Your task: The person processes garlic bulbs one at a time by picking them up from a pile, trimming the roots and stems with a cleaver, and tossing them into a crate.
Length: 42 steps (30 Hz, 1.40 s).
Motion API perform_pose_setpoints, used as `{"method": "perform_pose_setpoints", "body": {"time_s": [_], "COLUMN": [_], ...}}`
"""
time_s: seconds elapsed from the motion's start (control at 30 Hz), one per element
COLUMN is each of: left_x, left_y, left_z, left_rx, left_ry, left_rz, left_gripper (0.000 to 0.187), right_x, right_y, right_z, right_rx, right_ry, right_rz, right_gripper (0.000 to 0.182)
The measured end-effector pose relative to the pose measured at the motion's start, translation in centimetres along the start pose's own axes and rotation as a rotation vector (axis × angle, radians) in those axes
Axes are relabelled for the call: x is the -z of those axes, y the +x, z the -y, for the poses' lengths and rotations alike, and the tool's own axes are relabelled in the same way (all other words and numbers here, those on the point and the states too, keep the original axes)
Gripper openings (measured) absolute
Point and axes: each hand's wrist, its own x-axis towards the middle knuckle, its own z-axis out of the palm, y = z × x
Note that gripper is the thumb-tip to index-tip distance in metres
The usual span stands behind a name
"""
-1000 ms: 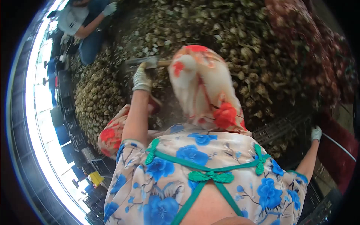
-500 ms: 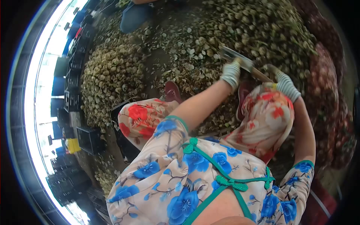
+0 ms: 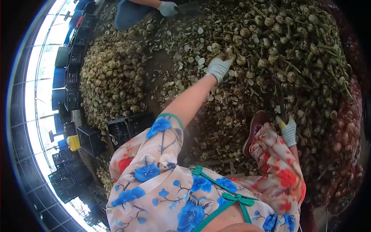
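My left hand (image 3: 219, 69), in a pale striped glove, reaches out over scattered peelings at the edge of the big heap of garlic bulbs with stems (image 3: 278, 42). Its fingers are curled beside some bulbs, and what they grip is too blurred to name. Near my knee and the red shoe (image 3: 256, 125), my right hand (image 3: 288, 130), gloved too, is closed round the handle of a tool (image 3: 281, 98) that points up toward the heap. Trimmed bulbs (image 3: 112, 77) form a separate pile on the left.
Another person's gloved hand (image 3: 168, 8) shows at the top, beside a blue-clad knee (image 3: 129, 14). Black crates (image 3: 89, 140) and a yellow object (image 3: 73, 142) line the left side. Red net sacks of bulbs (image 3: 342, 143) stand along the right. A dark crate (image 3: 129, 125) is near my left knee.
My hands have come apart: the left moved left to the heap's edge, the right lower with the tool. The view has shifted, and the other person's gloved hand has appeared.
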Motion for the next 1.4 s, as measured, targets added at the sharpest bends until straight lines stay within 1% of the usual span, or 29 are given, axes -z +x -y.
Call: {"method": "perform_pose_setpoints", "body": {"time_s": [0.07,0.1,0.13,0.23,0.3,0.4,0.43,0.47,0.53,0.6,0.63,0.7,0.73,0.77,0.8,0.83,0.87,0.93,0.97,1.0,1.07,1.1,1.13,1.2,1.23,1.27,1.33,1.37,1.4], "left_x": [0.0,0.6,0.4,-1.4,-1.6,-0.3,0.0,-0.2,-1.0,-0.4,0.0,-0.6,-1.1,-2.1,-2.9,-3.4,-4.0,-6.5,-8.6,-8.3,-7.4,-7.0,-6.6,-5.7,-5.1,-5.3,-5.3,-6.2,-6.2], "left_y": [4.8,4.5,5.6,9.5,10.5,9.2,7.2,6.2,4.5,0.7,-1.6,-5.5,-7.3,-8.9,-10.5,-11.9,-12.8,-13.7,-12.5,-12.6,-13.2,-13.8,-14.1,-14.1,-12.7,-11.9,-11.0,-9.5,-9.6], "left_z": [-0.4,-2.0,-2.7,-2.0,-3.0,-4.1,-5.3,-3.8,0.5,0.8,0.3,-3.0,-3.9,-4.1,-4.2,-3.8,-3.4,-2.3,0.0,0.2,1.1,1.2,1.1,0.8,2.2,3.2,3.7,4.8,5.7], "left_rx": [-0.055,-0.018,0.022,-0.085,-0.085,-0.173,-0.126,-0.122,-0.577,-0.848,-0.837,-0.869,-0.878,-1.008,-1.138,-1.077,-1.071,-0.511,-0.311,-0.307,-0.435,-0.384,-0.380,-0.100,-0.283,-0.286,-0.419,-1.001,-0.997], "left_ry": [0.669,0.744,0.797,0.950,0.941,1.020,1.035,1.040,0.784,0.465,0.472,0.397,0.352,0.232,0.110,0.016,0.018,-0.669,-1.107,-1.106,-0.862,-0.894,-0.888,-1.086,-0.733,-0.733,-0.477,-0.132,-0.135], "left_rz": [-0.028,0.046,0.080,0.148,0.338,0.367,0.316,0.310,-0.163,-0.241,-0.230,0.134,0.311,0.257,0.200,0.127,0.125,-0.014,0.334,0.338,0.583,0.586,0.594,0.553,0.531,0.540,0.560,0.327,0.337], "left_gripper": [0.060,0.059,0.067,0.069,0.067,0.062,0.053,0.053,0.046,0.039,0.039,0.039,0.039,0.043,0.046,0.069,0.069,0.081,0.086,0.086,0.084,0.075,0.075,0.064,0.057,0.057,0.050,0.038,0.038], "right_x": [-0.5,-0.2,0.3,0.7,0.6,0.2,0.0,-0.3,-0.8,-1.6,-2.0,-2.6,-3.2,-3.6,-3.8,-3.9,-4.2,-4.3,-4.6,-4.7,-5.0,-4.9,-4.6,-2.0,-0.8,0.2,0.8,0.8,0.3], "right_y": [-0.3,-0.7,-0.6,-0.9,-0.8,-0.3,0.1,0.8,1.9,3.2,3.5,4.5,4.6,4.7,4.9,4.9,4.6,4.3,3.8,3.4,2.1,1.9,2.0,2.9,3.0,2.7,1.9,1.3,1.1], "right_z": [-2.0,-0.6,-1.0,-0.9,-1.3,0.0,1.4,1.7,2.2,3.1,3.8,5.3,6.8,7.7,8.0,8.1,8.3,10.1,10.9,11.3,11.1,10.9,10.9,9.8,10.2,11.3,11.4,12.0,12.4], "right_rx": [0.006,-0.066,-0.182,-0.085,-0.121,-0.245,-0.256,-0.251,-0.065,-0.052,-0.013,0.036,0.025,0.013,0.015,-0.071,-0.166,-0.148,-0.049,0.049,0.027,0.052,0.077,0.118,0.273,0.259,0.481,0.651,0.695], "right_ry": [0.060,0.132,0.123,0.197,0.229,0.323,0.373,0.379,0.275,0.363,0.389,0.414,0.658,0.899,0.896,1.002,1.109,1.135,1.089,1.041,1.019,0.959,0.897,0.729,0.561,0.494,-0.018,-0.205,-0.257], "right_rz": [-0.010,0.069,0.139,0.105,0.073,0.164,0.177,0.183,0.133,0.109,0.102,0.110,0.211,0.312,0.324,0.430,0.531,0.599,0.558,0.512,0.482,0.461,0.438,0.336,0.149,0.107,0.013,0.006,0.083], "right_gripper": [0.040,0.039,0.035,0.027,0.023,0.023,0.025,0.025,0.028,0.030,0.033,0.035,0.037,0.038,0.038,0.040,0.042,0.042,0.041,0.039,0.034,0.034,0.034,0.032,0.028,0.022,0.021,0.025,0.028]}}
